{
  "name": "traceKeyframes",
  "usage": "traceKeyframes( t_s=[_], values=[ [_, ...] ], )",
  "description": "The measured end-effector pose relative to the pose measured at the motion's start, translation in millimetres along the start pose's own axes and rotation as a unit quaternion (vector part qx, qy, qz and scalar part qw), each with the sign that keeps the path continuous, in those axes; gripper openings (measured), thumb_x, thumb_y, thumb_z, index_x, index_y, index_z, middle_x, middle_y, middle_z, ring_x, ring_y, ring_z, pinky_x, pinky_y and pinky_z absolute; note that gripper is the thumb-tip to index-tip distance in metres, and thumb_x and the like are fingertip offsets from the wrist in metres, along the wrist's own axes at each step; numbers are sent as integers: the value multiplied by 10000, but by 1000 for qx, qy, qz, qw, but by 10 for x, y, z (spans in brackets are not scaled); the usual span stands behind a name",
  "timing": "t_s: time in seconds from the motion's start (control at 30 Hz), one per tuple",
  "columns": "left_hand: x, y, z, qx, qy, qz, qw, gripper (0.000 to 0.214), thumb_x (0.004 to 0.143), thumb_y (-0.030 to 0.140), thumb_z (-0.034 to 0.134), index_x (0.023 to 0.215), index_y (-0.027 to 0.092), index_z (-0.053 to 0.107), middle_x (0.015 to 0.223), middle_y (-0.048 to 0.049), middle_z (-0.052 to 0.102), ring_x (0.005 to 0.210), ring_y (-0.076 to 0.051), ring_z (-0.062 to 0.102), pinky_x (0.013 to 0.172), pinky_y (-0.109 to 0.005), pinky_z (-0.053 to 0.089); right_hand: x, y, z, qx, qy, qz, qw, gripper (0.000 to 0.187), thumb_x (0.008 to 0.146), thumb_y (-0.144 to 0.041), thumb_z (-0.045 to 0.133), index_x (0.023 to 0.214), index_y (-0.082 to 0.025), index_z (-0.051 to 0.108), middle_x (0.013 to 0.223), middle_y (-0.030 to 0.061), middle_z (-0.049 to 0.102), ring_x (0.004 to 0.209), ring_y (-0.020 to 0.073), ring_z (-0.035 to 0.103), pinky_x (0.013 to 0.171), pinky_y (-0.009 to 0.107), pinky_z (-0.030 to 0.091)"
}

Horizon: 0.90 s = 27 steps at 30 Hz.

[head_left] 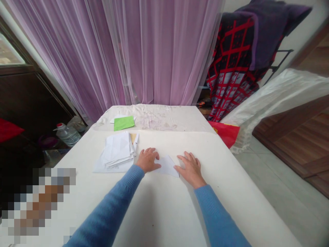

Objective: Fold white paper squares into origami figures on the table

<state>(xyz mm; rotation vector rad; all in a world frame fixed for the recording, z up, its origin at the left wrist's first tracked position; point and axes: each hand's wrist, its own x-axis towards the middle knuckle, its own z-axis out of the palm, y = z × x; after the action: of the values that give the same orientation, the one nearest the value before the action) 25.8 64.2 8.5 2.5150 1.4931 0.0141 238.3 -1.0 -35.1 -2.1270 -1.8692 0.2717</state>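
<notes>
Head view: the left hand [147,160] and right hand [189,169] lie open and apart on a white-covered table [164,209], with a folded white paper [167,166] between them, touching both. Just left sits a stack of white sheets [118,150]; beyond it, a green paper [124,123].

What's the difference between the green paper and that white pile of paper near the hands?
The green paper is bright, seemingly one flat sheet; the white pile is many loosely stacked sheets. The green paper lies farther off on crumpled white cloth; the white pile sits on a smooth white cover beside the left hand. Both are paper.
</notes>
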Motion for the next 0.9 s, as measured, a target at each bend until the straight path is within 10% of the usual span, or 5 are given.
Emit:
traceKeyframes(
  t_s=[0.9],
  values=[
    [-59, -59, -98, -89, -107, -94, 986, 272, 789, 466, 557, 939, 249, 624, 744, 7, 710, 744, -179, 669, 701, -264, 471, -45, -120, 72, 45, 12, -101, 994, 111, 846, -292, 568, 924, -241, 629, 1426, 73, 484, 1399, 279, 301, 1104, 540, 207]
  ],
)
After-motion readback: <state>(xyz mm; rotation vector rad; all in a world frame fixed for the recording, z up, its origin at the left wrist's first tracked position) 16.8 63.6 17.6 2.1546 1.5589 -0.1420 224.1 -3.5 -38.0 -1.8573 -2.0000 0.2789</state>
